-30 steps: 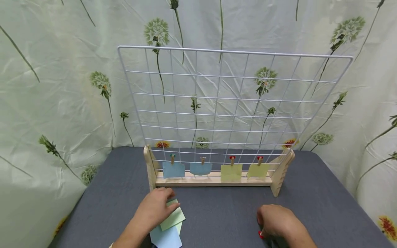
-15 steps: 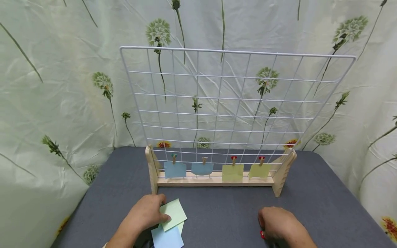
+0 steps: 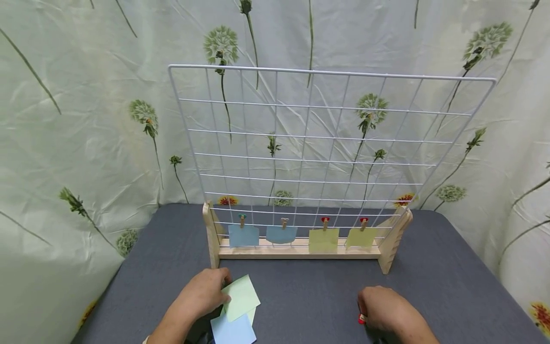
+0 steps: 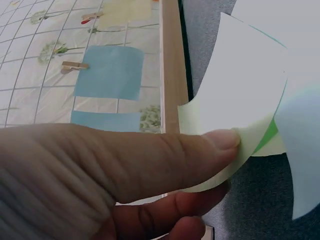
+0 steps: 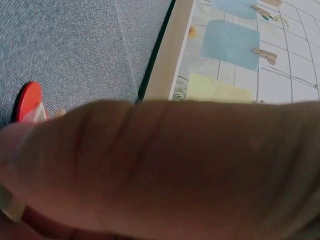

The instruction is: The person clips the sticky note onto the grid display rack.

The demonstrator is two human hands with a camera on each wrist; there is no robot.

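My left hand [image 3: 205,295] is at the left front of the table. Its thumb lies on top of a pale green paper note [image 4: 240,85] and a finger is beneath, pinching the edge so the sheet curls up. Under that note are another green note and a light blue note [image 3: 233,329]. At the right front, my right hand [image 3: 388,308] holds a small wooden clothespin with a red end [image 5: 31,100] between thumb and fingers. Most of this clothespin is hidden by the thumb.
Behind the hands stands a white wire grid [image 3: 301,138] in a wooden base [image 3: 296,255]. Clothespins hold two blue notes [image 3: 243,236] and two yellow notes [image 3: 323,240] on its lower wires. A flowered cloth [image 3: 99,157] hangs behind the grey table [image 3: 301,296].
My left hand has drawn back left and down from over the notes to the green note's left edge and now pinches it. The right hand stays nearly in place with its clothespin.
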